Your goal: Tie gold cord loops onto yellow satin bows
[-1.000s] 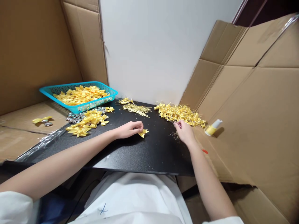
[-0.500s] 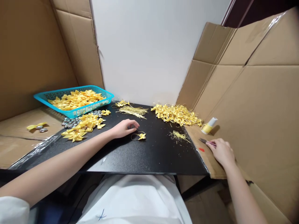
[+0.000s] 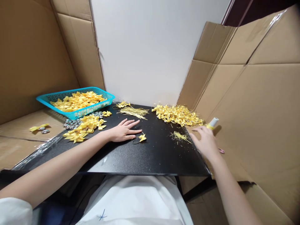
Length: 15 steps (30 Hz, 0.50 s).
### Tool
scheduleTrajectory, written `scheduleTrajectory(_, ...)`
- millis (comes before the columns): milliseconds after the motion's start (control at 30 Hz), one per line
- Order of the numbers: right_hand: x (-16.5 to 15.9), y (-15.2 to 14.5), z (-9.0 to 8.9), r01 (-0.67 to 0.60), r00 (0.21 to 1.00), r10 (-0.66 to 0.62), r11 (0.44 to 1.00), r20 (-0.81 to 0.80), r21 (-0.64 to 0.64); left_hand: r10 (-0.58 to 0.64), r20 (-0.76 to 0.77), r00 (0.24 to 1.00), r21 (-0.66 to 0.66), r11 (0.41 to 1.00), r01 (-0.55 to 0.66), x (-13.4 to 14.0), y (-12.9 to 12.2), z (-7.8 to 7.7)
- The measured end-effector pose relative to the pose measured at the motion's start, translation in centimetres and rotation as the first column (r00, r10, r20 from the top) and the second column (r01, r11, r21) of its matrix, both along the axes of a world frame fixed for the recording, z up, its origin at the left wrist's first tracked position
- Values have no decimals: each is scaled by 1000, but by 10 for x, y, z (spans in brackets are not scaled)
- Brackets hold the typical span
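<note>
My left hand [image 3: 123, 130] rests on the black table with its fingers spread, nothing in them. Right beside its fingertips lies a yellow ribbon bow [image 3: 142, 137] on a thin looped cord. Over the cardboard at the right edge, my right hand [image 3: 204, 139] is open and holds nothing. Just beyond it stands a spool of yellow thread [image 3: 212, 122], partly hidden by the hand. A pink scissor handle [image 3: 221, 151] shows beside my right wrist; the blades are hidden. Near the right fingertips lies a small heap of yellow clippings [image 3: 180, 136].
A blue basket [image 3: 110, 97] of yellow bows stands at the back left. Before it lie loose bows [image 3: 85, 126] and silvery beads [image 3: 70, 123]. Cut yellow cords [image 3: 133, 112] and a pile of corded bows [image 3: 177, 115] lie at the back. Cardboard walls [image 3: 262, 103] flank the table.
My right hand has let go of the scissors and moved left and up toward the thread spool. My left hand has flattened, its fingers now spread beside the bow.
</note>
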State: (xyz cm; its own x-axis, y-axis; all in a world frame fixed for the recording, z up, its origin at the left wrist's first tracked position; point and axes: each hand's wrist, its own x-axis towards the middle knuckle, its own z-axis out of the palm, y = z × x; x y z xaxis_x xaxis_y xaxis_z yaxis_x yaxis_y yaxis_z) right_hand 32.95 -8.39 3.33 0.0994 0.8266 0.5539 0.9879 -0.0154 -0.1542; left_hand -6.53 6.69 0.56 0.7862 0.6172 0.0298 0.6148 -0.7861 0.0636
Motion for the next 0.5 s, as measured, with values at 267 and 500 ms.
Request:
scheduleTrajectory(267, -154, 36, 16, -576, 786, 619, 731, 0, -366, 287, -3, 958, 22, 958, -286, -11, 16, -10)
scheduleTrajectory(500, -184, 98, 2, -426, 896, 437, 797, -77, -429, 356, -3, 935, 23, 934, -356, -6, 15, -12)
